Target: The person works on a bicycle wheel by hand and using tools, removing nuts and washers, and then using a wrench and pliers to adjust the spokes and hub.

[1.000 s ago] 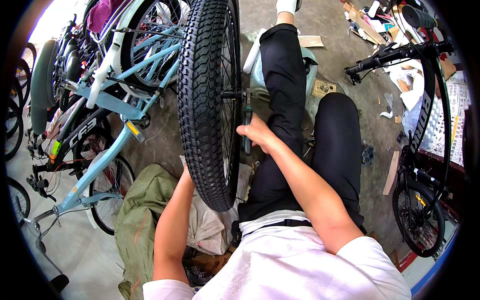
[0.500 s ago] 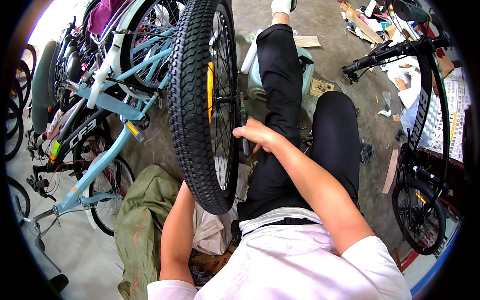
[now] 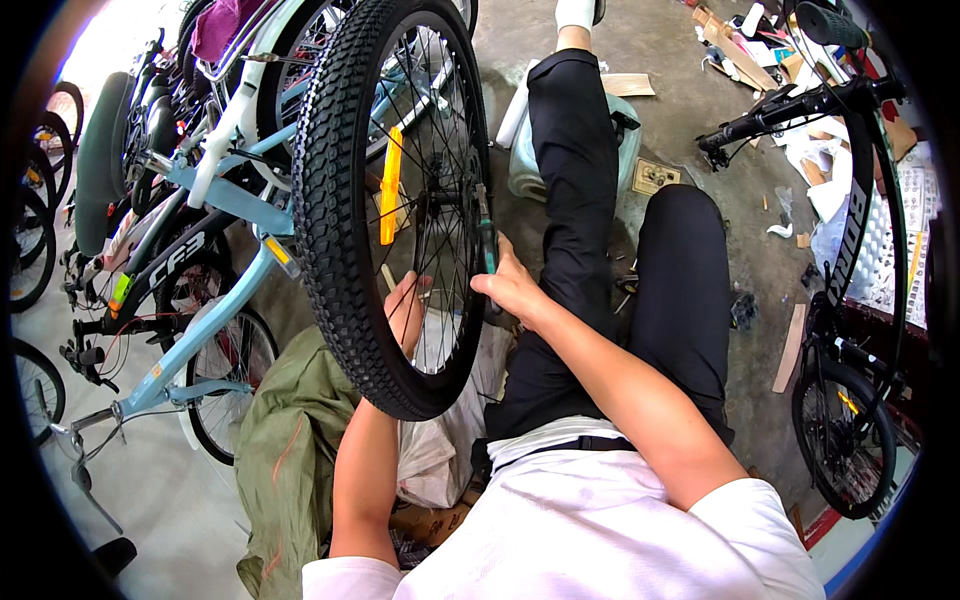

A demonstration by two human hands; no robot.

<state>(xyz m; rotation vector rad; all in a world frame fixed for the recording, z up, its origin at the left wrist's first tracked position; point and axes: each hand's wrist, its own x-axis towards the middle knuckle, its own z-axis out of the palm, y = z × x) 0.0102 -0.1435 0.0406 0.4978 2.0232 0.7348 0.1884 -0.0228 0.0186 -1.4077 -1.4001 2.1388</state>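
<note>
A bicycle wheel with knobby tyre [image 3: 330, 250], black spokes and an orange reflector [image 3: 392, 185] stands upright before me, turned slightly to show its side. My right hand [image 3: 508, 280] grips a black-and-teal handled tool [image 3: 487, 232], which reaches to the hub [image 3: 437, 203] at the wheel's right side. My left hand [image 3: 405, 305] is behind the wheel, partly seen through the spokes, fingers curled near a thin pale item; what it holds is unclear. My legs in black trousers are to the right of the wheel.
Packed bicycles, including a light-blue frame [image 3: 230, 300], fill the left. Green [image 3: 280, 440] and pale [image 3: 440, 450] sacks lie below. A black bicycle [image 3: 840, 400] stands right, beside cardboard and paper scraps [image 3: 740, 50]. A pale-teal container [image 3: 525, 170] lies beyond my left leg.
The wheel has shifted left and turned, showing more spokes and the reflector. My left hand now shows through the spokes. My right hand and tool have moved slightly lower.
</note>
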